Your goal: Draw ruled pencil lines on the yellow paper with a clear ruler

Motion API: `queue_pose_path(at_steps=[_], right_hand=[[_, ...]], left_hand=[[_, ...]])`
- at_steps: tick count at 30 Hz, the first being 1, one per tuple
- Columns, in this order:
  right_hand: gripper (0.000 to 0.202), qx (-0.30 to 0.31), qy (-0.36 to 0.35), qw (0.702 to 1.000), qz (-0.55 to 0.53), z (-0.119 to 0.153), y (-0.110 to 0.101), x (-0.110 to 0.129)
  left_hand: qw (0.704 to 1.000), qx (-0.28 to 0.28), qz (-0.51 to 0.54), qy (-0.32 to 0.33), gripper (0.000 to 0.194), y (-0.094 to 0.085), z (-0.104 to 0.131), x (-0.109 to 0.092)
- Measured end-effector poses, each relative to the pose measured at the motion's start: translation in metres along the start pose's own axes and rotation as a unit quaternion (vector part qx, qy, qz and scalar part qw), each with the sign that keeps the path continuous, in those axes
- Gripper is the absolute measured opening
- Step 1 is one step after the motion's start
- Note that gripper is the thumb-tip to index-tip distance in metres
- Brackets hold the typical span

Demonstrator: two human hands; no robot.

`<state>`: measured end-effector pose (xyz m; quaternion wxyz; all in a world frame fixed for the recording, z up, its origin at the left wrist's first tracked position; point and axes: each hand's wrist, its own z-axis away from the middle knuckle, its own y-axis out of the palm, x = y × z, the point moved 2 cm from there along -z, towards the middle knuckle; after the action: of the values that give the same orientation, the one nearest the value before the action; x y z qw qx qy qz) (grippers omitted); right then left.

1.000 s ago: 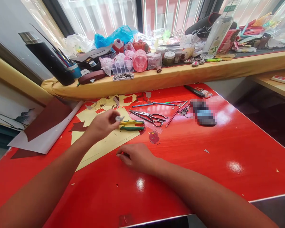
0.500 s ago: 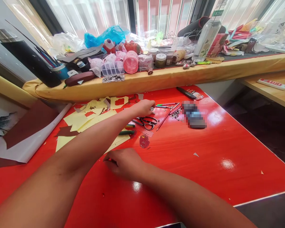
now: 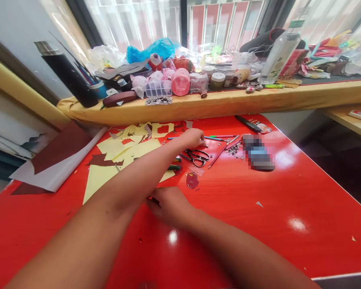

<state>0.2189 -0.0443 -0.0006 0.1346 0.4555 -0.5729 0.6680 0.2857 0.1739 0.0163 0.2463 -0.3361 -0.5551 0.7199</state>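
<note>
My left hand (image 3: 194, 139) is stretched out over the red table, its fingers curled and pointing down beside the pens. Whatever it pinches is too small to make out. Just below it lie black-handled scissors (image 3: 198, 157) and a tool with dark green handles (image 3: 175, 167). Nearer to me, my right hand (image 3: 172, 207) is closed low over the table, its fingertips partly behind my left forearm; what they hold is hidden. A dark red oval piece (image 3: 192, 180) lies between the hands, to the right, by a clear ruler (image 3: 197, 171).
Cut yellow sheets (image 3: 116, 150) and brown pieces (image 3: 100, 160) spread to the left. A red pencil (image 3: 218, 155), small metal fittings (image 3: 235, 149) and a black cutter (image 3: 248, 123) lie right. Jars, bags and a black flask (image 3: 69, 78) crowd the sill (image 3: 180, 107).
The view has swung left, so everything sits further right. A small silvery round thing seen at my left fingers before no longer shows; those fingers now point downward. My right hand stays low and closed.
</note>
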Motion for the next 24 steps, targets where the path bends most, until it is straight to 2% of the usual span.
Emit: queue_pose_path(at_steps=[4,7,10,13,15,17,20,24], right_hand=[[0.017,-0.007,-0.007,1.0,-0.012,-0.001,0.002,-0.001],[0.018,-0.008,-0.006,1.0,-0.025,0.0,0.002,-0.001],[0.017,-0.003,0.002,1.0,-0.025,0.0,0.002,0.0],[0.016,-0.004,0.003,0.999,-0.033,0.001,0.001,0.0],[0.016,-0.006,0.0,0.999,-0.038,0.002,0.002,-0.001],[0.015,-0.006,-0.004,0.999,-0.037,0.002,0.002,-0.001],[0.016,-0.012,-0.005,0.999,-0.032,0.003,0.003,-0.001],[0.019,-0.022,-0.009,0.999,-0.029,0.002,0.004,0.0]], left_hand=[[0.999,-0.039,0.032,-0.017,0.038,-0.003,0.015,0.003],[0.994,-0.097,0.053,-0.025,0.031,-0.013,0.046,0.024],[0.986,-0.15,0.06,-0.044,0.025,-0.022,0.099,0.062],[0.979,-0.183,0.057,-0.069,0.026,-0.021,0.165,0.096],[0.977,-0.192,0.054,-0.076,0.027,-0.012,0.205,0.107],[0.978,-0.193,0.046,-0.063,0.031,0.001,0.232,0.107],[0.984,-0.175,0.03,-0.029,0.042,0.019,0.243,0.095],[0.989,-0.148,0.003,-0.004,0.045,0.03,0.22,0.084]])
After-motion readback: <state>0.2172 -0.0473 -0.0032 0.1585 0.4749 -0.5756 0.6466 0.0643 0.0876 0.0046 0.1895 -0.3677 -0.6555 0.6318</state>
